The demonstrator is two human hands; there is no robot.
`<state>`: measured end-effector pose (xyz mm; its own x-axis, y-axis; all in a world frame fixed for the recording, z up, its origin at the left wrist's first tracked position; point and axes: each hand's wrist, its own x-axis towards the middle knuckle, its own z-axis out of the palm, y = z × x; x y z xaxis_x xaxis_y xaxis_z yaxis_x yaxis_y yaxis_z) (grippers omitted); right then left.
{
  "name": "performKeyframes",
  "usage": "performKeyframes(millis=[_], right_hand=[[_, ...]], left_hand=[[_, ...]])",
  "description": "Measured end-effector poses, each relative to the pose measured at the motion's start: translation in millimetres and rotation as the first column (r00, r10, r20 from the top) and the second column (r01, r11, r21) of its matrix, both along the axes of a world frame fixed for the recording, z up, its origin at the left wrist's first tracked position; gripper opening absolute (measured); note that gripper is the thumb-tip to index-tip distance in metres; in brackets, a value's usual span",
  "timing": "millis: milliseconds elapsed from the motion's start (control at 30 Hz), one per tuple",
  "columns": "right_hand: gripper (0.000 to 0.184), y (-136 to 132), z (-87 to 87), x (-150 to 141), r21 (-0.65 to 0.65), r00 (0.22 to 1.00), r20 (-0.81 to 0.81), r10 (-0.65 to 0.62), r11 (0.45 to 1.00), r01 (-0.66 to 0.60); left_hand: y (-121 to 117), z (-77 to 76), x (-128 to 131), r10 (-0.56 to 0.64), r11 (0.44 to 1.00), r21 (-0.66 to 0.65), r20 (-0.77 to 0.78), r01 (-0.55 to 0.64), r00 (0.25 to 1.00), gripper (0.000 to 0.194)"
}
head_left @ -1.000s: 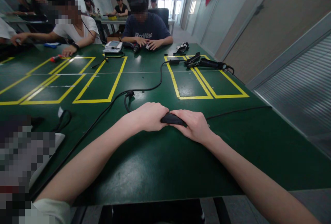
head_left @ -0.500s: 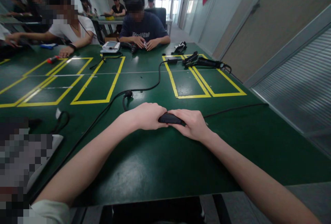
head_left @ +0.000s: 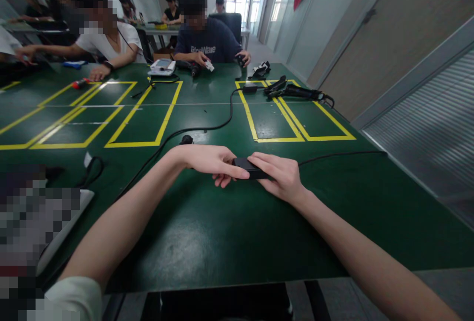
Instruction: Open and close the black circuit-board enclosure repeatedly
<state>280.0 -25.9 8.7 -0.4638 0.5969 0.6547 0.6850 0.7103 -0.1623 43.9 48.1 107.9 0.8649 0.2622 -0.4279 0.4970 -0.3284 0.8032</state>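
A black power adapter (head_left: 245, 163), shaped like a slim box, is held just above the green table (head_left: 177, 242) in front of me. My left hand (head_left: 211, 159) grips its left end, thumb along the near side and the lower fingers curled beneath. My right hand (head_left: 284, 173) is closed around the other end, with fingers over the top. From behind the right hand a thin black cable (head_left: 340, 154) runs to the table's right edge. Beyond my left wrist lies a black plug (head_left: 186, 140), partly hidden by it.
A long black cord (head_left: 200, 128) winds across the table to a small black box (head_left: 250, 88) near a black tool-like thing (head_left: 296, 91). Yellow tape (head_left: 279, 140) marks rectangles. Two people sit opposite, near a power drill (head_left: 192, 67). A pixelated object (head_left: 48, 222) lies left.
My left hand has turned, its thumb now stretched along the adapter, which shows more of its top. The person opposite has moved their hands apart.
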Motion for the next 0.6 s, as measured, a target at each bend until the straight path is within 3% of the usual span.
performKeyframes(millis=[100, 167, 267, 333, 533, 600], right_hand=[[0.03, 1, 1.2, -1, 0.021, 1.0, -0.003, -0.01, 1.0, 0.01], [0.031, 3, 1.3, -3, 0.015, 1.0, 0.004, -0.026, 1.0, 0.026], [0.033, 5, -0.3, -6, -0.072, 0.998, 0.022, -0.051, 0.996, 0.052], [0.036, 7, -2.5, -6, -0.139, 0.997, 0.031, -0.065, 0.988, 0.069], [0.038, 7, -6.3, -5, -0.197, 0.995, 0.026, -0.093, 0.976, 0.096], [0.039, 6, -5.9, -5, -0.204, 0.996, 0.029, -0.09, 0.975, 0.094]], left_hand=[[-2, -1.3, 2, 0.05, 0.989, 0.139, 0.032, -0.054, 0.998, 0.038], [-1, -2.8, 3, 0.105, 0.952, 0.285, 0.025, -0.108, 0.994, 0.029], [-3, -5.1, 6, 0.202, 0.834, 0.532, -0.048, -0.146, 0.978, 0.029], [-6, -5.9, 8, 0.229, 0.761, 0.64, -0.11, -0.107, 0.967, 0.029], [-20, -4.9, 13, 0.233, 0.612, 0.791, -0.19, 0.008, 0.954, 0.021], [-21, -4.6, 13, 0.23, 0.597, 0.802, -0.2, 0.024, 0.952, 0.023]])
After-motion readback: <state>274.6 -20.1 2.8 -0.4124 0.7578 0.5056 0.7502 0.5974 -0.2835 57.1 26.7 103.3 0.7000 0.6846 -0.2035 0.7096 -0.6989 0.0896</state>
